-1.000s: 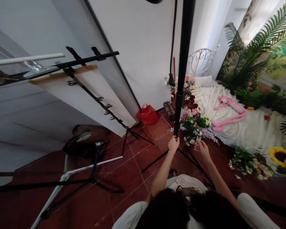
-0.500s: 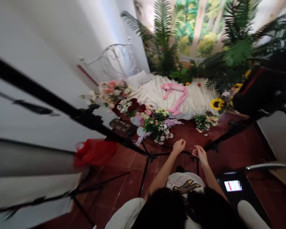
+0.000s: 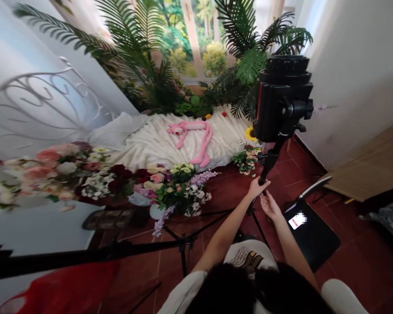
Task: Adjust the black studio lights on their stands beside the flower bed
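A black light stand (image 3: 271, 158) carries a black studio lamp (image 3: 283, 93) at its top and leans over the floor to the right of the bed. My left hand (image 3: 256, 187) is wrapped round its pole, below the lamp. Just below and to the right, my right hand (image 3: 271, 206) is beside the pole with its fingers curled in. Whether those fingertips touch the pole or pinch something small cannot be made out. On a black seat (image 3: 314, 237) to the right lies a lit phone (image 3: 294, 221).
A bed with a cream blanket (image 3: 153, 139) bears a pink plush toy (image 3: 206, 135). Artificial flowers (image 3: 180, 185) line its front, palm leaves (image 3: 131, 39) its back. Another black stand (image 3: 85, 257) crosses the lower left, over red cloth (image 3: 62, 288). A brown board (image 3: 367, 157) stands right.
My view has swung to the right, so the bed and flowers appear further left. My left hand, a closed fist apart from the pole before, now grips it. My right hand is closer to the pole.
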`<move>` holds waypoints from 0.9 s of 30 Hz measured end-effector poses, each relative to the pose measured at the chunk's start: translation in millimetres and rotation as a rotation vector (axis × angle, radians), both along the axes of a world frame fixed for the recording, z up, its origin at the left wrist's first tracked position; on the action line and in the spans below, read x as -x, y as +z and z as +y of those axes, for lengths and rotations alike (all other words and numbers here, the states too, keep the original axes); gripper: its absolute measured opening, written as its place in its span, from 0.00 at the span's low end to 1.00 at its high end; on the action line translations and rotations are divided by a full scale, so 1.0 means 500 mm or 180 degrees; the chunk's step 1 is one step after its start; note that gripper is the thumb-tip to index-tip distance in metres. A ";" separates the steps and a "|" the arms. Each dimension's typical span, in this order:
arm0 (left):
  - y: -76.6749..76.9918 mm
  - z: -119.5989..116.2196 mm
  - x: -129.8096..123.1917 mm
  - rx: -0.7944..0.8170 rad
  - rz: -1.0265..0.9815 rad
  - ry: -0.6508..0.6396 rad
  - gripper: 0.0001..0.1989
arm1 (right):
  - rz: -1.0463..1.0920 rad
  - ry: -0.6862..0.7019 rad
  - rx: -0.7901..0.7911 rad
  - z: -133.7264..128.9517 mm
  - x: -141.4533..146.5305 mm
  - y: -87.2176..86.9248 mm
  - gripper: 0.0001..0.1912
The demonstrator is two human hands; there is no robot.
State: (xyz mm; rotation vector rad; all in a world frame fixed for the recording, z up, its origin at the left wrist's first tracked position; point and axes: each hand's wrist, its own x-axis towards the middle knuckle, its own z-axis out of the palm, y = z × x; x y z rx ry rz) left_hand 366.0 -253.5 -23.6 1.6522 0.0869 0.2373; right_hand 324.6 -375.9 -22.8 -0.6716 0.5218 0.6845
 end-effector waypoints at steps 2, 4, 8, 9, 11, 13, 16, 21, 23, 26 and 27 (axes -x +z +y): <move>-0.003 -0.015 -0.015 -0.0036 0.0180 0.0261 0.17 | -0.0089 0.0019 0.0201 0.002 -0.011 0.000 0.03; -0.007 -0.026 -0.024 -0.0064 0.0295 0.0560 0.18 | -0.0183 0.0017 0.0334 0.005 -0.016 -0.002 0.03; -0.013 -0.043 -0.033 -0.0002 0.0282 0.0958 0.17 | -0.0853 -0.0094 0.0937 0.008 -0.008 -0.014 0.09; -0.014 -0.046 -0.033 0.0020 0.0276 0.1006 0.17 | -0.1136 -0.0113 0.1210 0.007 -0.005 -0.015 0.11; -0.017 -0.049 -0.034 0.0051 0.0275 0.1079 0.17 | -0.1670 -0.0023 0.1815 -0.001 -0.006 -0.008 0.14; -0.019 -0.050 -0.034 0.0059 0.0278 0.1120 0.17 | -0.2085 0.0195 0.2285 -0.013 -0.018 0.021 0.17; -0.021 -0.048 -0.033 0.0109 0.0247 0.1037 0.15 | -0.2722 0.0182 0.2372 -0.024 -0.058 0.112 0.23; -0.014 -0.045 -0.030 0.0092 0.0264 0.0983 0.13 | -0.3898 -0.0067 0.1988 0.031 -0.119 0.298 0.30; -0.010 -0.043 -0.029 0.0057 0.0257 0.0936 0.12 | -0.4103 -0.0097 0.2193 0.065 -0.126 0.341 0.27; -0.005 -0.038 -0.024 0.0061 0.0270 0.0813 0.10 | -0.4265 -0.0111 0.2611 0.096 -0.122 0.356 0.24; -0.004 -0.036 -0.022 0.0085 0.0247 0.0771 0.08 | -0.4272 -0.0131 0.2707 0.100 -0.119 0.350 0.23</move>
